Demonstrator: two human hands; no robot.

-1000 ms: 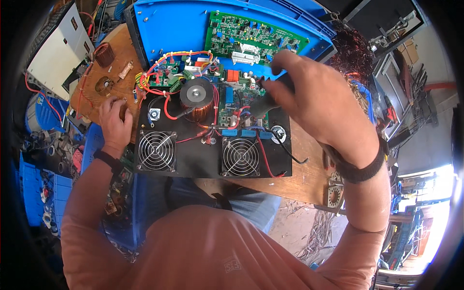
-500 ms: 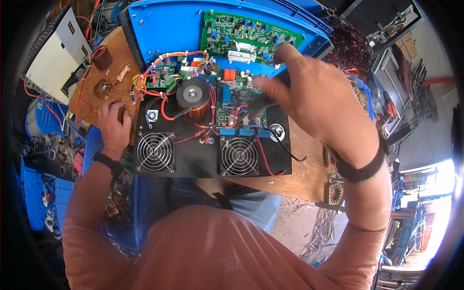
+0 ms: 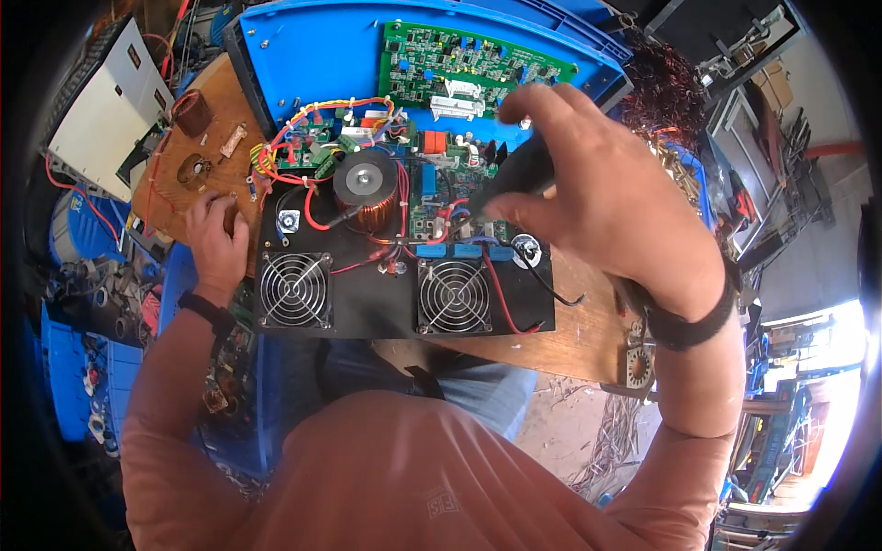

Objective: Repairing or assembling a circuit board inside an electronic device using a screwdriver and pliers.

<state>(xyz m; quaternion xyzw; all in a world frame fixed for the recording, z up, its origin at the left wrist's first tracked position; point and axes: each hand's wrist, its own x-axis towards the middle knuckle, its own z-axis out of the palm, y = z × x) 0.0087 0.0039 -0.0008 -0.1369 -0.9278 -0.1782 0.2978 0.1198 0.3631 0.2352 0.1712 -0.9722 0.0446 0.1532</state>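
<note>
A black chassis plate [image 3: 367, 294] lies before me, carrying a copper-wound toroidal coil [image 3: 367, 184], a green power circuit board [image 3: 432, 197] and two round fan grilles [image 3: 294, 289]. Behind it a green control board [image 3: 469, 69] is fixed to a tilted blue panel [image 3: 312, 55]. My right hand [image 3: 611, 184] hovers over the power board's right side, fingers curled around a dark, blurred, brush-like object [image 3: 524, 174] whose exact kind I cannot make out. To the left of the chassis, my left hand [image 3: 217, 234] rests on the wooden table with loosely bent fingers, holding nothing visible.
Red, yellow and black wires loop over the chassis; a loose black lead [image 3: 560, 296] ends at its right edge. A small coil [image 3: 192, 112] and a ring [image 3: 194, 169] sit on the wooden table [image 3: 156, 207]. A white-cased unit [image 3: 110, 106] stands far left. Copper wire scrap [image 3: 666, 87] is heaped right.
My right hand has shifted slightly right and toward me with the dark object, exposing more of the power board. My left hand has stayed in place.
</note>
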